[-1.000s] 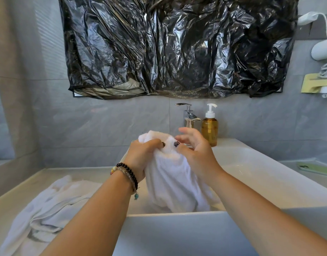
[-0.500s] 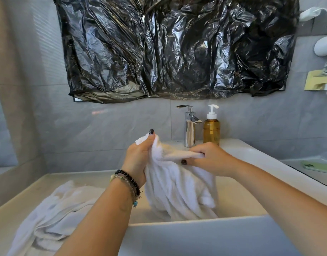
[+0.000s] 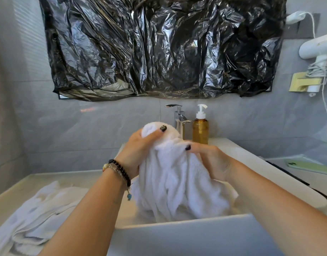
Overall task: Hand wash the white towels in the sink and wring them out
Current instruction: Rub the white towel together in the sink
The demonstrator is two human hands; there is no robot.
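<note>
Step in hand looked like scrubbing/gathering, w/ wringing likely next: the fluffy white terry towel (image 3: pixel 177 180) was bunched upright over the white rectangular ceramic sink (image 3: pixel 186 235), its lower folds hanging down into the basin. Left hand (image 3: pixel 138 152) gripped the top wad, fingers curled round it, thumb laid across the front; right hand (image 3: pixel 212 161) pinched the cloth just below and to the right, thumb on top, other fingers hidden behind the fabric. Next move prob. needs both hands to take firm grips apart along the towel and twist opposite ways, kept over the basin so water drops in. A second crumpled white towel (image 3: pixel 33 217) lay on the pale stone counter (image 3: pixel 70 178) at left, apart from the sink, judged not yet done. Behind: chrome faucet (image 3: pixel 179 119), close to the raised wad, and an amber pump soap bottle (image 3: pixel 200 126) just beside it; both could get knocked. Green phone (image 3: pixel 308 167) sat on the right counter, splash risk. Crinkled black plastic sheet (image 3: pixel 159 47) covered the wall above.
</note>
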